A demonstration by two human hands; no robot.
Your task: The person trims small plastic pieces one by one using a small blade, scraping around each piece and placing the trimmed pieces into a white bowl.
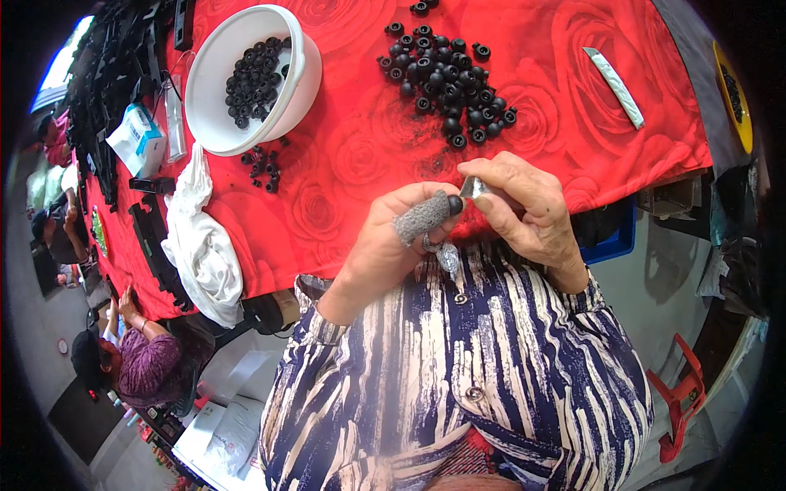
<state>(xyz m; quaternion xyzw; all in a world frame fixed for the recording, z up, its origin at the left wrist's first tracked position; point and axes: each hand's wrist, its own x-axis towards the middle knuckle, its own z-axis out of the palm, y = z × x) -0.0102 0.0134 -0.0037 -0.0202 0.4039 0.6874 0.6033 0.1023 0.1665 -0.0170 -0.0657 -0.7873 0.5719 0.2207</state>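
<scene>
My left hand [372, 241] is closed on a small round black plastic part [455, 204], near the front edge of the table. A grey knitted finger sleeve [421, 218] covers one of its fingers, and a crumpled silvery strip [447, 255] hangs below. Between thumb and fingers, my right hand [528, 209] pinches a small metal blade [472, 187]; its tip is close to the black part, and I cannot tell whether they touch. Beyond my hands lies a heap of similar black round parts [450, 78]. More black parts [255, 82] fill the bottom of a white bowl [306, 86].
Small black bits [264, 168] lie beside the bowl on the red rose-patterned tablecloth [352, 164]. A white cloth [201, 254], a blue-and-white box [139, 141] and long black pieces [115, 82] are at left. A pale cutter knife [616, 87] lies right. Another person [147, 364] sits at lower left.
</scene>
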